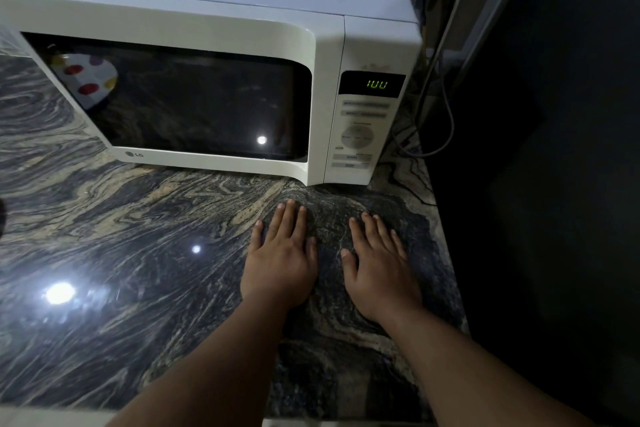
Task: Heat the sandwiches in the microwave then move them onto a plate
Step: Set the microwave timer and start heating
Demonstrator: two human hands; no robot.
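Both forearms are extended from the lower frame; the left hand [280, 260] and right hand [379, 267] are laid flat, fingers straight, empty, on the veined stone counter [121, 253]. Beyond, the microwave [207, 55] is shut, its display [376, 84] lit; heating is judged pending or underway. Sandwiches cannot be made out behind the dark door. Darkness fills the right.

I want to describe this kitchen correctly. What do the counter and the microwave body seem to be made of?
The counter looks like polished stone, perhaps granite: swirling dark and tan veins, with sharp lamp reflections. The microwave body looks like smooth white plastic or painted metal, I cannot tell which; its door window is dark and glossy, like glass.
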